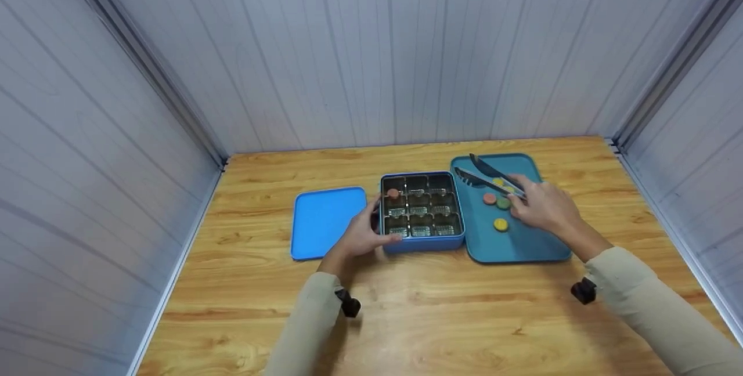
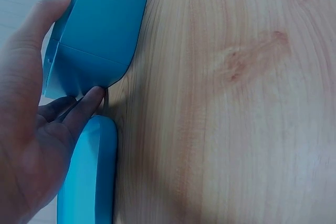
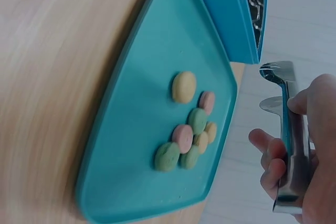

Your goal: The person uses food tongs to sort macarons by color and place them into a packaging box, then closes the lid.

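With our left hand [image 1: 361, 234] we are holding the blue box [image 1: 429, 243] by its corner; our right hand [image 1: 545, 206] is gripping the tongs [image 3: 297, 153] (tips standing apart) above the tray [image 1: 519, 249], where macarons [image 3: 184, 87] are lying.

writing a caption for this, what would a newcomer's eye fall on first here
Probably the pink, green and yellow macarons on the teal tray at right, where the right hand holds metal tongs. Next, the blue box beside the tray, held near its left side by the left hand, one pinkish macaron in its back-left compartment.
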Tool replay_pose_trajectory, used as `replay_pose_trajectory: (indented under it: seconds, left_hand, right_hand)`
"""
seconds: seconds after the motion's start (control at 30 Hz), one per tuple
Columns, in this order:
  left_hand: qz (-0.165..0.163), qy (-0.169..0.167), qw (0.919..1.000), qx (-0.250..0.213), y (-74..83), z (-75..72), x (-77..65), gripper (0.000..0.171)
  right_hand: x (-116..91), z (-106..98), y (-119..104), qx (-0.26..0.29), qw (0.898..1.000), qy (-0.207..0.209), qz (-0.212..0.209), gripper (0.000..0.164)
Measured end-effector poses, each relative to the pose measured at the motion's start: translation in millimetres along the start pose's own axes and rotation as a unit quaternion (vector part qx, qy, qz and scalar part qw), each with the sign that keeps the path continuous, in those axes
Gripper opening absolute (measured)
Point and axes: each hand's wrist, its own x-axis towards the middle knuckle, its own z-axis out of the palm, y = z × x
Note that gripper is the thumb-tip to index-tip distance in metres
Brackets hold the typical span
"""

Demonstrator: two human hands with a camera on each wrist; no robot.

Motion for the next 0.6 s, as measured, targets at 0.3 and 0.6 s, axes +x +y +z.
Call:
replay_pose_trajectory:
  seconds: [0.3,0.6]
  left_hand:
    - [-0.008,-0.014,0.9998,0.013,-0.5,-1.4,-0.8,0.119]
    - [-0.01,-0.008,0.9999,0.008,-0.5,-1.3,-0.3,0.12]
  right_hand:
    - [-9.3,6.0,15.1,-0.021,1.0,0.005,-0.014,0.05]
    - [-13.8,13.2,23.8,-0.03,0.999,-0.02,-0.004,0.049]
